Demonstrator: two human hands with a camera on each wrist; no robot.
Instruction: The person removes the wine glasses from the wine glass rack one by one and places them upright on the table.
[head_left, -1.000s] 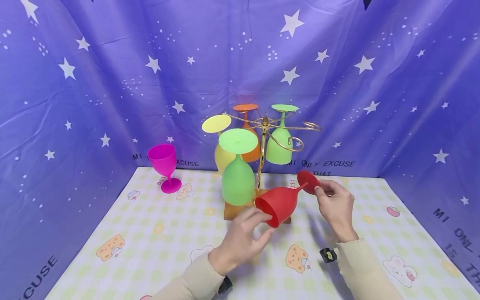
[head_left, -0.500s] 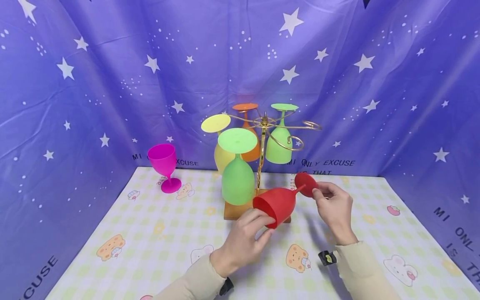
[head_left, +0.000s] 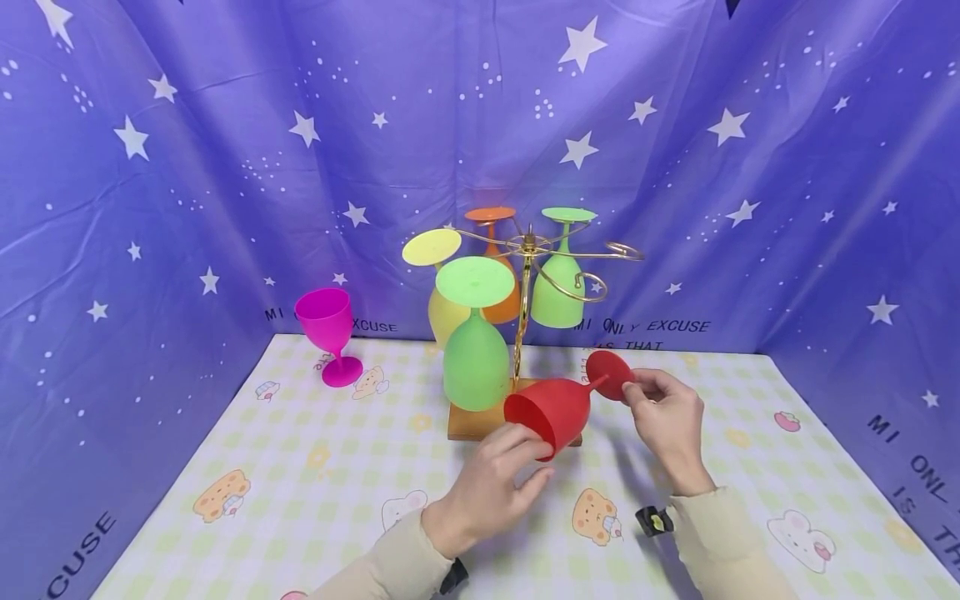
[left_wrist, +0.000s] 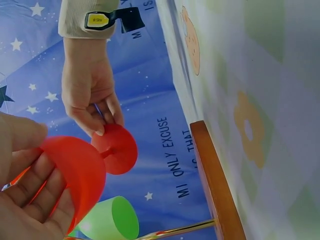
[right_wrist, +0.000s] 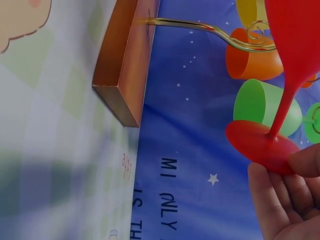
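A matte red stemmed goblet [head_left: 564, 408] tilts above the pale checked worktop [head_left: 292, 508], in front of a gold metal rack [head_left: 522, 333]. The left hand's [head_left: 491, 483] fingers bend in at its mouth, thumb close beside the rim; the right hand [head_left: 670, 421] pinches its round foot's edge between thumb and fingers.
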